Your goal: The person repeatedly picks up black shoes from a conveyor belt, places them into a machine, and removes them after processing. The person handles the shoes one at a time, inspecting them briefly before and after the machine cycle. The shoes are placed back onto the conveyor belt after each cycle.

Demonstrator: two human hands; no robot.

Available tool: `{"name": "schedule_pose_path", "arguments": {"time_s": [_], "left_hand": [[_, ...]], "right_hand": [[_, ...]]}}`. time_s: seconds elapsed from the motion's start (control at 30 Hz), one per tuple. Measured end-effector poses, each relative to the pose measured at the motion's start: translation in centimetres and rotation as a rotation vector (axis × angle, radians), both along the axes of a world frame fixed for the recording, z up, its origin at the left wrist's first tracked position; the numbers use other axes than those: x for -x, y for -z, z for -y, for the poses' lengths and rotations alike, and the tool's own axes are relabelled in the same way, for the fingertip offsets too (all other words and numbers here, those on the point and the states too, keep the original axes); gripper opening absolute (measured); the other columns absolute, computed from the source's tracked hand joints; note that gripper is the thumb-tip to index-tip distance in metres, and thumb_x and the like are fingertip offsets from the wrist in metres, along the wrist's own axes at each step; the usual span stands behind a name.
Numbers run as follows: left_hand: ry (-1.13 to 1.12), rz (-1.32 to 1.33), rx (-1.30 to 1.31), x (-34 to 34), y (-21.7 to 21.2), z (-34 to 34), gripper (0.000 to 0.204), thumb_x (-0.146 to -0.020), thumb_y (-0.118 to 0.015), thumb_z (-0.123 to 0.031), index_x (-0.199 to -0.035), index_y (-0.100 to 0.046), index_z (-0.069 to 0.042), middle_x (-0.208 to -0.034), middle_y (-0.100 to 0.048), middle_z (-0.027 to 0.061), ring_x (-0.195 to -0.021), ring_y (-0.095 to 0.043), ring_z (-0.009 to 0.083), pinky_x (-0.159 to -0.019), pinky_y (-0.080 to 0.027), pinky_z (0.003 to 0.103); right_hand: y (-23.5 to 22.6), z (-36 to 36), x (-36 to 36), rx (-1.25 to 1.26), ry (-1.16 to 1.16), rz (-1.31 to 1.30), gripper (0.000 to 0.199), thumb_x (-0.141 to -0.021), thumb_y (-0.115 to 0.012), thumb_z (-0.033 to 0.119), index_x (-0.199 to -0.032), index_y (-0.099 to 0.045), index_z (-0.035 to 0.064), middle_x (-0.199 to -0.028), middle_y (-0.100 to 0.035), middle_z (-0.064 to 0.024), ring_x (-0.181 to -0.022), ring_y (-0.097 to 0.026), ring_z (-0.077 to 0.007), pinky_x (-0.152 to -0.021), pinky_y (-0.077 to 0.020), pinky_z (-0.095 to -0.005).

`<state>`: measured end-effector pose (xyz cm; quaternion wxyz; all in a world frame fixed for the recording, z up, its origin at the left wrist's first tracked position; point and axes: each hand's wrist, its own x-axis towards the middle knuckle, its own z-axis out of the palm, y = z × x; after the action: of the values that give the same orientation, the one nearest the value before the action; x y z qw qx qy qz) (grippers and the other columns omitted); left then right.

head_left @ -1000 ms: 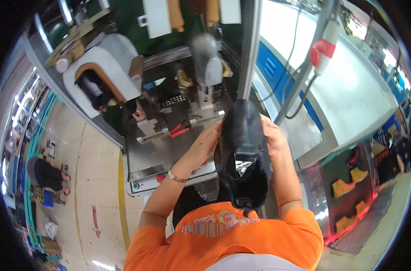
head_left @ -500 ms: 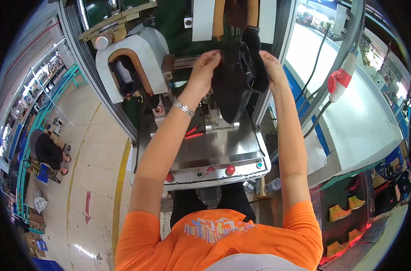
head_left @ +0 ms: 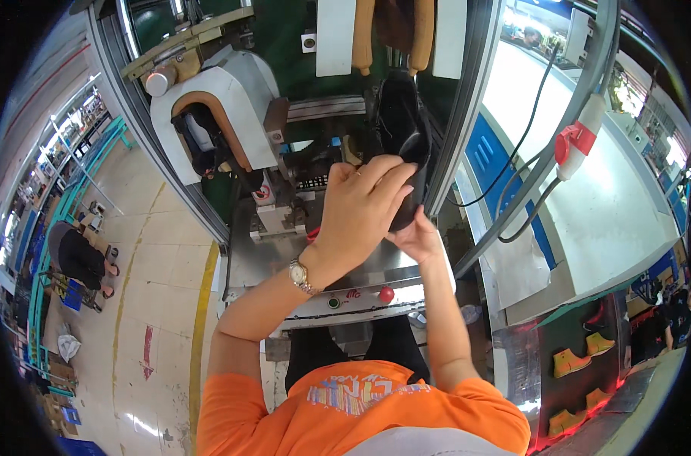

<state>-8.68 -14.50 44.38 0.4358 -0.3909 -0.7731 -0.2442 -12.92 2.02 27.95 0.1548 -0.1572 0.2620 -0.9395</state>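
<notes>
A black shoe upper (head_left: 403,125) sits at the right station of the machine, its hollow opening turned up and its lower end pointing toward me. My left hand (head_left: 366,204) bends over it from the left, fingertips gripping its near part and covering much of it. Beneath the lower end, my right hand (head_left: 420,237) grips it with thumb and fingers. Another dark upper (head_left: 201,137) is seated inside the white, brown-padded clamp (head_left: 250,83) at the left station. Red-handled pliers (head_left: 313,234) lie on the metal table, partly behind my left wrist.
A red button (head_left: 387,294) and a green one (head_left: 334,302) sit on the table's front edge. Brown pads (head_left: 363,45) hang above the upper. At right are a metal post, a red-and-white plug (head_left: 577,140) and a conveyor with yellow boots (head_left: 569,362). A person (head_left: 79,251) bends down at far left.
Both hands have come down and toward me, from the upper's raised sides to its near end. The upper has turned so its opening shows. My left hand now crosses over it.
</notes>
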Motion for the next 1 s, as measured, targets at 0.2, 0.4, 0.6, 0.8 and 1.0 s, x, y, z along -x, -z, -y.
{"name": "schedule_pose_path", "arguments": {"time_s": [0.2,0.4,0.6,0.8,1.0], "left_hand": [[-0.157,0.102,0.158,-2.6,0.5,-2.6,0.04,-0.073,-0.062,-0.016,-0.111,-0.053,-0.006,-0.101,-0.051,0.0032,-0.076,-0.055,0.0157,-0.068,-0.035,0.031],[-0.304,0.181,0.288,-2.6,4.3,-3.3,0.061,-0.073,-0.062,-0.02,-0.128,-0.039,-0.006,-0.117,-0.041,0.0061,-0.071,-0.052,0.0178,-0.067,-0.037,0.031],[-0.353,0.139,0.26,-1.6,6.4,-3.8,0.063,-0.072,-0.061,-0.017,-0.129,-0.037,-0.006,-0.119,-0.042,0.0055,-0.073,-0.052,0.0178,-0.067,-0.04,0.03],[-0.343,0.161,0.281,-1.6,6.4,-3.7,0.062,-0.069,-0.06,-0.011,-0.128,-0.039,-0.008,-0.118,-0.043,0.0055,-0.077,-0.052,0.0181,-0.068,-0.042,0.032],[-0.283,0.137,0.231,-0.8,7.0,-2.8,0.063,-0.068,-0.061,-0.007,-0.128,-0.04,-0.01,-0.116,-0.044,0.0056,-0.078,-0.051,0.0196,-0.067,-0.042,0.033]], "right_hand": [[2.8,2.5,0.3,0.117,0.176,0.154,0.041,-0.083,-0.058,0.036,-0.115,-0.049,0.0118,-0.111,-0.056,-0.0087,-0.106,-0.051,-0.0254,-0.09,-0.038,-0.0499],[3.7,2.1,4.6,0.093,0.35,0.164,0.039,-0.082,-0.058,0.033,-0.113,-0.05,0.0104,-0.109,-0.056,-0.0086,-0.103,-0.051,-0.0247,-0.089,-0.0387,-0.0472],[4.0,2.0,7.4,0.067,0.417,0.173,0.037,-0.081,-0.059,0.03,-0.111,-0.05,0.0089,-0.107,-0.056,-0.0085,-0.1,-0.052,-0.0239,-0.087,-0.0395,-0.0444],[5.0,1.7,8.7,0.029,0.448,0.217,0.036,-0.081,-0.06,0.027,-0.109,-0.051,0.0075,-0.104,-0.056,-0.0085,-0.098,-0.052,-0.0232,-0.086,-0.0403,-0.0417],[5.7,2.1,10.1,-0.006,0.46,0.253,0.034,-0.08,-0.06,0.025,-0.107,-0.051,0.0061,-0.102,-0.056,-0.0084,-0.095,-0.053,-0.0224,-0.084,-0.041,-0.039]]}}
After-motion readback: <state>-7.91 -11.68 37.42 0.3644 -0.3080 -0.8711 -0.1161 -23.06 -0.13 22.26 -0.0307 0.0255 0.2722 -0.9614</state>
